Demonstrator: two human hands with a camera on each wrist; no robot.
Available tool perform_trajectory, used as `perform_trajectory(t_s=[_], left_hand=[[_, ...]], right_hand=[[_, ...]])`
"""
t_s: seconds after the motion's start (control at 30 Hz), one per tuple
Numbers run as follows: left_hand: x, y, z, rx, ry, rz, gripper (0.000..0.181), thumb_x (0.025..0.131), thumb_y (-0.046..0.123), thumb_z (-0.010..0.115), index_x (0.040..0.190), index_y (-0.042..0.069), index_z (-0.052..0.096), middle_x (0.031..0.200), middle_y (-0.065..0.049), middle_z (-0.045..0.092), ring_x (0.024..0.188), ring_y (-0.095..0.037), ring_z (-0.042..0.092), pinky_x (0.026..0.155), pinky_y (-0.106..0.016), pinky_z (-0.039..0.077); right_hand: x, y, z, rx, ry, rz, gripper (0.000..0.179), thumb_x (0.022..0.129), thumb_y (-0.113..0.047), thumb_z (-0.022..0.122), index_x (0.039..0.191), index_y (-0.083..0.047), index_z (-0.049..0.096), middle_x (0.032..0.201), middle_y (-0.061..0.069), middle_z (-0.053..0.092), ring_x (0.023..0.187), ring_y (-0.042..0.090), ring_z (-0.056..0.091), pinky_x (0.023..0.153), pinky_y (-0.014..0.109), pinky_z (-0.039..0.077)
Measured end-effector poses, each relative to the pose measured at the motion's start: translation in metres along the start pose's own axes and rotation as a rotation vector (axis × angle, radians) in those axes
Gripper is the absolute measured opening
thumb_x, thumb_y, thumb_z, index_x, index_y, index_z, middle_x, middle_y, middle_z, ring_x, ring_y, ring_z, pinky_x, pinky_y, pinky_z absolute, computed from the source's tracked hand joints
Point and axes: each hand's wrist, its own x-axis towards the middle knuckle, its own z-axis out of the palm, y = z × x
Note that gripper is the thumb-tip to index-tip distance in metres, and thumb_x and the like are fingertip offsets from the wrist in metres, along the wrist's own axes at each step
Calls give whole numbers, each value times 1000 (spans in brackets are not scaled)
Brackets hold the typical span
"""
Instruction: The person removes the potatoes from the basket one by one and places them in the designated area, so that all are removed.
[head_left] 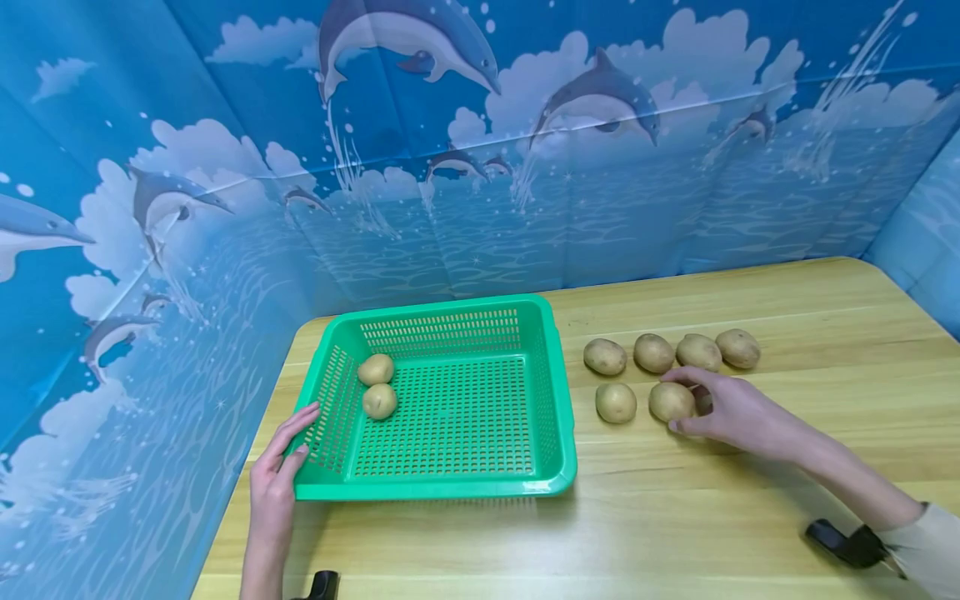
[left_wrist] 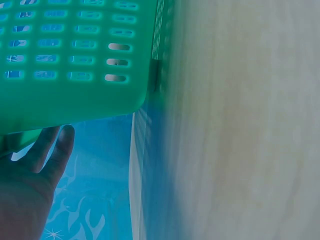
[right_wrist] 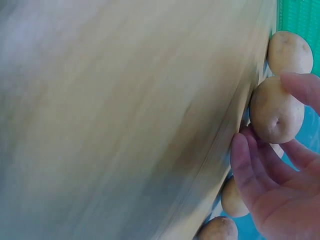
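Observation:
A green plastic basket (head_left: pixel 450 490) with slotted walls stands on the table, with two potatoes (head_left: pixel 379 402) inside near its left wall. My left hand (head_left: pixel 276 467) holds the basket's left rim near the front corner; the left wrist view has its fingers (left_wrist: pixel 62 145) against the rim. To the right of the basket, my right hand (head_left: pixel 738 414) grips a potato (head_left: pixel 671 402) between thumb and fingers, low at the table. Another potato (head_left: pixel 616 403) sits just left of it. Behind them several potatoes (head_left: pixel 654 353) lie in a row.
The wooden table (head_left: pixel 645 533) has a rounded far right corner. A blue curtain (head_left: pixel 465 225) printed with dolphins hangs along its back and left sides. Black wrist mounts (head_left: pixel 843 543) show at both forearms.

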Motion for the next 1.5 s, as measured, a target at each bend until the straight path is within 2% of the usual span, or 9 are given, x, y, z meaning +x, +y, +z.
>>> perform_trajectory(t_s=[0.2,0.4,0.63,0.7,0.83,0.93,1.07,1.23,1.5], left_hand=[[-1,1,-1,0,5,0,42,96,-12,39,133,-3,58,143,-10,52,140,-18,35,109,-21,27],[-1,2,-1,-6,4,1,42,97,-11,41,134,-2,58,144,-10,51,140,-18,34,109,-22,27],[-1,1,0,-2,-9,2,42,97,-10,41,134,-1,58,144,-9,51,141,-18,34,110,-26,26],[-1,1,0,1,-8,2,42,97,-11,40,134,0,58,144,-9,51,140,-18,34,110,-24,27],[0,-1,-1,10,-12,7,43,96,-12,40,134,-1,58,144,-9,51,140,-18,34,109,-22,27],[-1,-1,-2,18,-29,10,43,97,-11,40,135,0,58,145,-8,50,141,-17,33,109,-21,27],[-1,0,-1,29,-60,7,42,99,-8,40,136,1,56,147,-7,48,142,-17,31,108,-21,26],[-1,2,0,36,-55,6,41,100,-6,42,137,3,56,147,-6,48,142,-17,31,109,-22,26],[-1,3,-1,30,-44,-7,41,99,-7,41,136,3,57,146,-5,49,142,-16,31,109,-23,26]], right_hand=[[0,0,-2,-3,12,-7,68,81,-41,80,136,-10,53,115,9,64,104,28,61,77,41,51],[-5,-2,-5,-3,48,-20,66,82,-35,81,136,-8,54,119,12,63,104,30,61,77,41,53],[-17,-12,-7,-49,180,-101,55,86,-22,78,135,-9,56,129,14,58,108,35,58,83,48,49],[-18,-18,-7,-63,207,-146,54,87,-20,77,135,-11,56,131,12,57,109,34,57,85,45,48],[-15,-35,-5,-67,238,-222,52,87,-17,77,135,-12,57,130,7,58,109,27,58,87,30,46],[-9,-47,-4,-60,239,-246,49,87,-15,76,133,-11,58,128,4,60,107,21,57,86,27,46],[1,-60,-1,-69,224,-275,49,87,-13,76,133,-15,59,127,0,60,106,17,59,85,35,51],[11,-75,3,-25,206,-332,47,87,-14,76,130,-22,60,122,-6,59,104,14,58,83,41,52],[27,-103,3,29,131,-368,44,92,-20,72,134,-20,58,131,-2,60,112,18,57,88,45,50]])
